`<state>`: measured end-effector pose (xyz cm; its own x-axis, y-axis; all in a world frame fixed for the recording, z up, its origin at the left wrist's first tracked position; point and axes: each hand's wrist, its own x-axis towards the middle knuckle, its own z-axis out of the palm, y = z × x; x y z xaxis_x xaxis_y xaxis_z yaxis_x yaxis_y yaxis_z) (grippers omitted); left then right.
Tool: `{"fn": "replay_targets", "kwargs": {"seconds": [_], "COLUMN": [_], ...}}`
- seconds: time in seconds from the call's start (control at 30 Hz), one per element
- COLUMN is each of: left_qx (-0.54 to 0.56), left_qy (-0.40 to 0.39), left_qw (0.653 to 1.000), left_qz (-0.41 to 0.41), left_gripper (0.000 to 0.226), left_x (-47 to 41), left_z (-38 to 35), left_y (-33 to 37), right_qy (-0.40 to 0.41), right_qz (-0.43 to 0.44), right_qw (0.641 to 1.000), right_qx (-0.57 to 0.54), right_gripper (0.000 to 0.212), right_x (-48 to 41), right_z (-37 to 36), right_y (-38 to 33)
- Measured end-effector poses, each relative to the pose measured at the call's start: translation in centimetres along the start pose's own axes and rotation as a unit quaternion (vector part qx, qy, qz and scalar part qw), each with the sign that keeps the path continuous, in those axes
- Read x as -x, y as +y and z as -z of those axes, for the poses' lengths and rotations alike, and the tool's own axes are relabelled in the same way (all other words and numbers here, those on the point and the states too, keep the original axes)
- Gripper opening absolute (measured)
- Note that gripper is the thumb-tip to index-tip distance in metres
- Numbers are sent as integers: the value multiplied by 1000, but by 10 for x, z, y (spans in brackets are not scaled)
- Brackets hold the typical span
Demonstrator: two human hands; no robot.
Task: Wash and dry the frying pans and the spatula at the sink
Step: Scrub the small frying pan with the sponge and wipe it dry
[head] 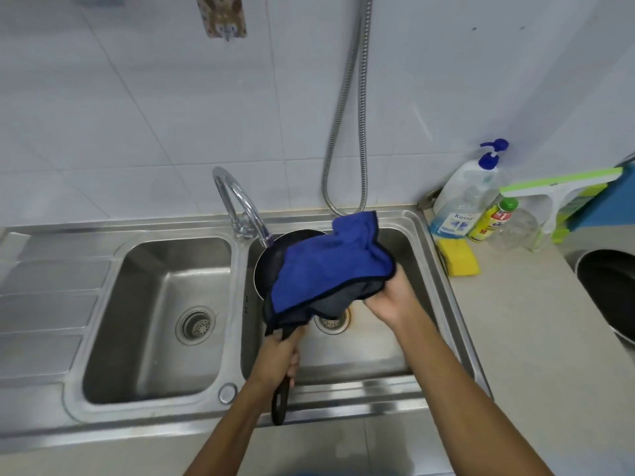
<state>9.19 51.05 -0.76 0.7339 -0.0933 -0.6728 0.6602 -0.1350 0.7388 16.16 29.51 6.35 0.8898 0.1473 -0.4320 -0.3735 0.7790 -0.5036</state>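
A black frying pan (271, 261) is held over the right basin of the steel sink (426, 269), tilted toward the tap. My left hand (280, 355) grips its black handle. A blue cloth (330, 266) with a grey underside drapes over most of the pan. My right hand (388, 297) holds the cloth at the pan's right edge, fingers tucked under the fabric. A second black frying pan (611, 290) sits on the counter at the far right, partly cut off by the frame. No spatula is in view.
A curved chrome tap (237, 201) arches over the divider, its spout touching the pan's rim. The left basin (161, 314) holds nothing. A yellow sponge (458, 257), soap bottles (464, 197) and a green squeegee (556, 190) stand on the right counter. A metal hose (347, 139) hangs on the wall.
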Motion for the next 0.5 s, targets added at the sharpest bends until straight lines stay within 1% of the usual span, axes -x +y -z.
{"fn": "replay_targets", "kwargs": {"seconds": [0.07, 0.13, 0.17, 0.23, 0.33, 0.4, 0.43, 0.47, 0.5], "left_qx": [18, 45, 53, 55, 50, 44, 40, 37, 38], "left_qy": [-12, -25, -29, -31, -46, -64, -70, -75, -78], "left_qw": [1000, 999, 998, 998, 998, 997, 996, 996, 995], "left_qz": [8, 14, 14, 14, 6, -15, -26, -35, -41], "left_gripper": [48, 47, 47, 50, 53, 52, 53, 53, 54], "left_x": [0, 0, 0, 1, 3, 7, 9, 11, 12], "left_z": [-1, -5, -7, -11, -11, -11, -12, -13, -14], "left_y": [6, 10, 11, 14, 14, 16, 18, 19, 20], "right_qy": [-4, 5, 10, -15, -7, 24, 55, 76, 58], "right_qz": [29, 52, 65, 99, 144, 154, 142, 135, 131], "right_qw": [1000, 998, 997, 993, 990, 988, 988, 987, 987], "right_qx": [-7, -30, -49, -54, -10, 18, -13, -43, -78], "right_gripper": [33, 30, 34, 39, 31, 31, 38, 39, 30], "right_x": [7, 13, 18, 29, 27, 15, 13, 10, 9], "right_z": [7, 8, 7, 2, 4, 6, 3, 5, 7], "right_y": [-13, -22, -26, -38, -54, -51, -46, -40, -36]}}
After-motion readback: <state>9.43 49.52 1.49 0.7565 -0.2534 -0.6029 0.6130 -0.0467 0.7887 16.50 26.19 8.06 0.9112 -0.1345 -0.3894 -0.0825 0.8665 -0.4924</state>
